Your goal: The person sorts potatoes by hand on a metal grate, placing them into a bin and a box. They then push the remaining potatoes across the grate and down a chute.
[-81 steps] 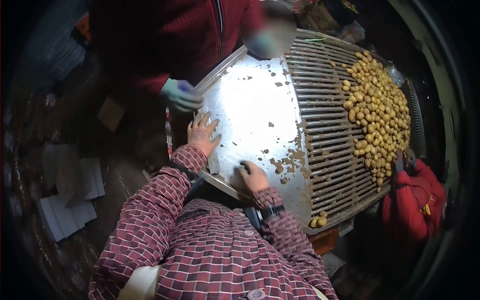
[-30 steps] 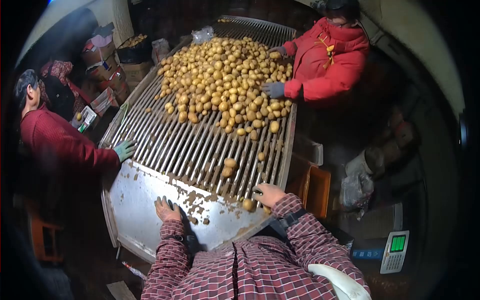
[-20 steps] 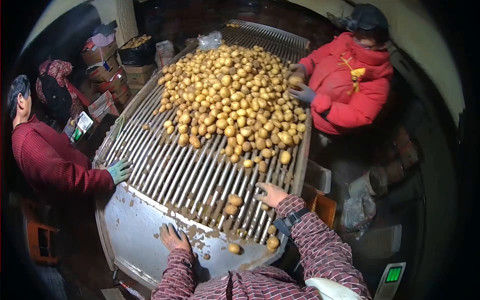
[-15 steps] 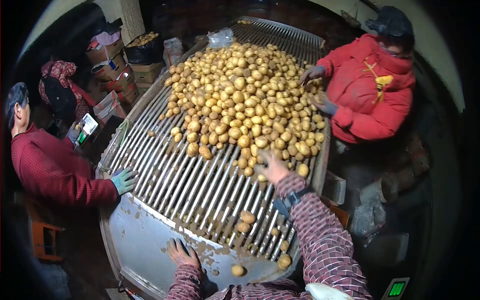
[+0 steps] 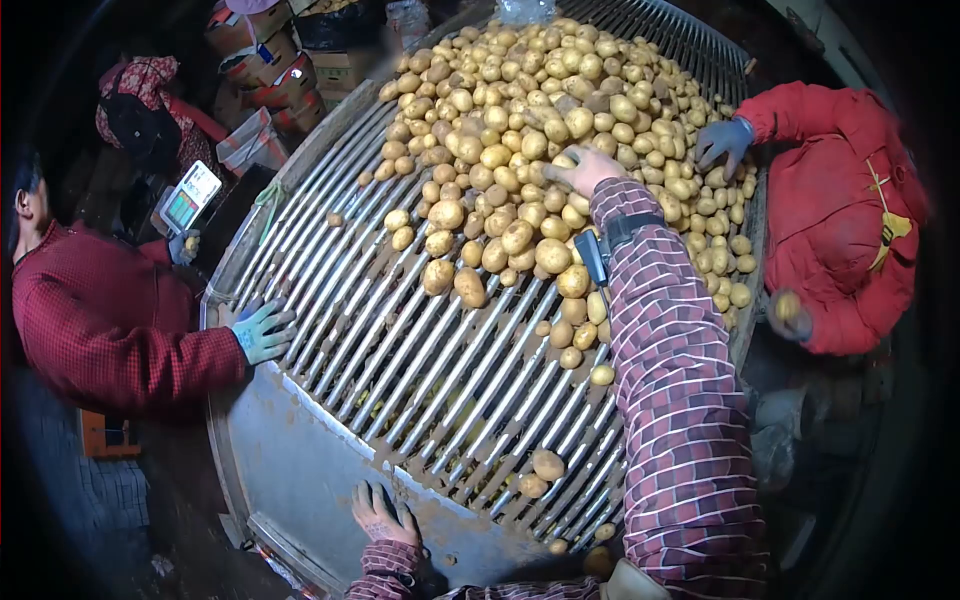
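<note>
A big heap of potatoes (image 5: pixel 480 130) lies on a grate of metal bars (image 5: pixel 440 380). My right hand (image 5: pixel 588 172) is in the middle of the heap, its fingers bent around a potato (image 5: pixel 564 160) that is partly covered. Flat on the metal sheet (image 5: pixel 310 470) at the near edge, my left hand (image 5: pixel 384 516) rests with its fingers spread and holds nothing. A couple of loose potatoes (image 5: pixel 547 464) sit on the bars between my arms.
At the left, a person in a dark red top (image 5: pixel 120 320) rests a gloved hand (image 5: pixel 264 330) on the grate's edge, near a lit scale display (image 5: pixel 190 200). At right, a person in a red jacket (image 5: pixel 840 220) touches the heap. Cardboard boxes (image 5: pixel 270 65) are stacked behind.
My right hand has reached farther forward, from the heap's near edge into its middle. The red-jacketed person's one hand has drawn back from the heap with a potato. My left hand stays on the sheet.
</note>
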Available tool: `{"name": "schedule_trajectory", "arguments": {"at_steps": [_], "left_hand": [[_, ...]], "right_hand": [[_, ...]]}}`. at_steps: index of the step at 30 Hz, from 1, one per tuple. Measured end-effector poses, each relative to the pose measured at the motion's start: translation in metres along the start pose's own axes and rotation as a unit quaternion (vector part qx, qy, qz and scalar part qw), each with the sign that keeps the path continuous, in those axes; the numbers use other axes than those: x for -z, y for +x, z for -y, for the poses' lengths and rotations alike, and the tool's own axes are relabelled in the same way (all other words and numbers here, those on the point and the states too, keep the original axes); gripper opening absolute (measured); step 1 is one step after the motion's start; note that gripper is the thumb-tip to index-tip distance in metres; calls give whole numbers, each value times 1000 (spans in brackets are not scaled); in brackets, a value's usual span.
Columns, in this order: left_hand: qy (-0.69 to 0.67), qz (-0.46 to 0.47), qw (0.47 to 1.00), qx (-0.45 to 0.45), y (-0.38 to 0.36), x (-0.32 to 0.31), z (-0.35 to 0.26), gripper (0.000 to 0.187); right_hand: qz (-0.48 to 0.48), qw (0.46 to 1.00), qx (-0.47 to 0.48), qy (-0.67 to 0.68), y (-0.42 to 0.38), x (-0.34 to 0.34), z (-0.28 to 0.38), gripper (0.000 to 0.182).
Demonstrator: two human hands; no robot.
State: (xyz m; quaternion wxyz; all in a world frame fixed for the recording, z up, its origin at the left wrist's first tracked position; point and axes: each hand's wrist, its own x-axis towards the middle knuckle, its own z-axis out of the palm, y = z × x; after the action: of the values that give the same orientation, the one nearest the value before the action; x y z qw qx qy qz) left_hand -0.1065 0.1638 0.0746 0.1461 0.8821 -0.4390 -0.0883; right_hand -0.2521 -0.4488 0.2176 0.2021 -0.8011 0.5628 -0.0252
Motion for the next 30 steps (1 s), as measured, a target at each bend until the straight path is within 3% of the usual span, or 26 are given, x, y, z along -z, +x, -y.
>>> {"name": "schedule_trajectory", "arguments": {"at_steps": [1,4,7,8,9,10,12,14,18,21,23,25,26,27,28,29,30], "left_hand": [[-2,-12,1000,-9,1,-1,0,62],[7,-18,1000,-13,1,-1,-1,61],[-2,-22,1000,-17,0,1,-1,62],[3,-24,1000,-17,2,0,0,62],[5,-23,1000,-14,0,-1,-1,62],[3,-24,1000,-15,-2,-1,-1,62],[-7,-29,999,-13,-1,-1,-1,62],[-21,-32,999,-13,-3,-2,-2,62],[-35,-41,998,-18,0,-5,2,62],[-44,-41,998,-15,-2,-1,3,64],[-44,-38,998,-19,-2,0,4,66],[-53,-39,998,-14,-1,3,0,67],[-50,-33,998,-1,-1,4,-2,68],[-46,-27,998,13,-1,5,-1,69],[-60,-21,998,-12,4,5,2,69],[-60,-19,998,-3,7,3,4,69],[-71,-23,997,-8,6,1,5,68]], "right_hand": [[-5,999,-29,41,-3,-15,-2,80],[57,998,12,6,-47,-16,5,73],[88,979,70,168,-63,-55,-24,74],[76,990,62,99,-75,-65,-24,77],[138,983,45,115,-108,-47,-3,73],[111,972,140,153,-111,-68,-16,70],[62,980,182,55,-139,-96,-14,62],[144,976,155,-55,-182,-88,19,71],[195,931,238,-199,-243,-116,56,78],[278,899,327,-90,-268,-128,76,79],[391,877,277,-34,-238,-107,82,76],[247,942,204,100,-177,-99,69,65],[145,968,123,161,-155,-60,77,55],[0,947,126,294,-90,-100,41,49],[-122,939,186,262,-67,-59,46,48],[-254,935,178,173,-35,-51,38,49],[-281,933,155,165,5,-59,25,50]]}}
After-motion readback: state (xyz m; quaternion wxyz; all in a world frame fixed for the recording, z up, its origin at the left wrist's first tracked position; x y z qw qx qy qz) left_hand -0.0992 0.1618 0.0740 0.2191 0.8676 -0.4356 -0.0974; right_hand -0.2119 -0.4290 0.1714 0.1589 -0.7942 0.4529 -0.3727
